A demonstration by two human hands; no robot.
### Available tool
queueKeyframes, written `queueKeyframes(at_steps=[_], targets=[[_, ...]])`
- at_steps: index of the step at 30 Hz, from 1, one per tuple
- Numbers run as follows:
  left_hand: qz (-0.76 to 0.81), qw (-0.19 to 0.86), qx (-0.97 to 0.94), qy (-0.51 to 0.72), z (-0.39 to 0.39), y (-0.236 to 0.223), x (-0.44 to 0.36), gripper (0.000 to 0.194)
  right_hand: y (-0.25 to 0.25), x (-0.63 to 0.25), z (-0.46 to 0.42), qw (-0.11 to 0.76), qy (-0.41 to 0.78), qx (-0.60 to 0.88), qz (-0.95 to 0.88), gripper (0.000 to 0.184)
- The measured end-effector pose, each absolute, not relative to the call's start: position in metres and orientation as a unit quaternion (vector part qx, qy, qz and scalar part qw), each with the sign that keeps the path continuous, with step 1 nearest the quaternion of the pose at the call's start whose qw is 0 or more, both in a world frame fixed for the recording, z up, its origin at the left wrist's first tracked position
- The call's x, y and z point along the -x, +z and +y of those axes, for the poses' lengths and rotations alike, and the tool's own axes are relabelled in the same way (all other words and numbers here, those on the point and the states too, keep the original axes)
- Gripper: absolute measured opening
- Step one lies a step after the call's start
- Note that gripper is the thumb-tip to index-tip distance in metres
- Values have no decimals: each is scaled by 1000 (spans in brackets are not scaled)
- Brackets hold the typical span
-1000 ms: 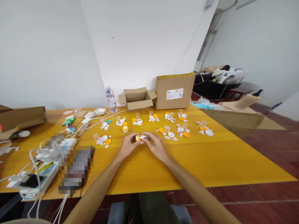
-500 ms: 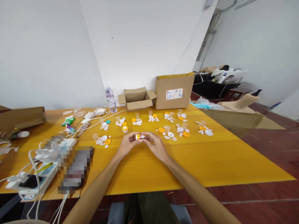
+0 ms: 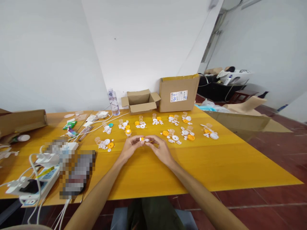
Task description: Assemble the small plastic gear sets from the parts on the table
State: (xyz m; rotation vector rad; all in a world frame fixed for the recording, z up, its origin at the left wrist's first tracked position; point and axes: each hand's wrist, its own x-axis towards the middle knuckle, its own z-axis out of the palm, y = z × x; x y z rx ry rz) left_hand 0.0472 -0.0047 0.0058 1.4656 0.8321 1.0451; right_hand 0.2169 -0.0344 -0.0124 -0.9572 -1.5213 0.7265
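A small clear plastic jar with an orange-and-white cap (image 3: 141, 139) lies on its side between my hands, just above the table. My left hand (image 3: 130, 148) is closed on the cap end. On the clear end, my right hand (image 3: 158, 148) is closed, with white bits showing inside. Fingers partly hide the jar. Just behind my left hand stands a similar capped jar (image 3: 128, 132). Little groups of clear cups, orange and white discs and white perforated pieces lie around, among them an orange disc (image 3: 165, 133) and a white disc (image 3: 175, 138) to the right.
An open cardboard box (image 3: 142, 107) and a taped carton (image 3: 178, 95) stand at the back beside a water bottle (image 3: 114, 103). On the left lie a power strip (image 3: 51, 174) with cables and a blurred dark object (image 3: 79, 174). The table's front edge runs below my forearms.
The jar has turned a little between my fingers, and less of the cap's white top shows. My left fingers and thumb have shifted slightly; the parts on the table have not moved.
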Motion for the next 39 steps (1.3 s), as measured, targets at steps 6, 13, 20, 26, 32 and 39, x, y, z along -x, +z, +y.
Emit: queueKeyframes(at_steps=[6,13,20,26,32,39], targets=[[352,556,-613,437,-6,8,-48,43,-14,-218,-34,557,300,409,-658,15],[351,556,-615,435,-6,7,-48,43,-16,-217,-33,555,324,414,-644,18],[346,562,-614,433,-6,8,-48,42,-15,-216,-34,561,318,428,-634,18],[349,561,-618,426,-6,8,-48,43,-16,-216,-34,557,305,422,-647,15],[357,565,-612,422,-7,9,-47,42,-11,-215,-36,570,265,385,-676,8],[353,568,-609,426,-7,11,-48,41,-13,-214,-35,570,278,399,-662,11]])
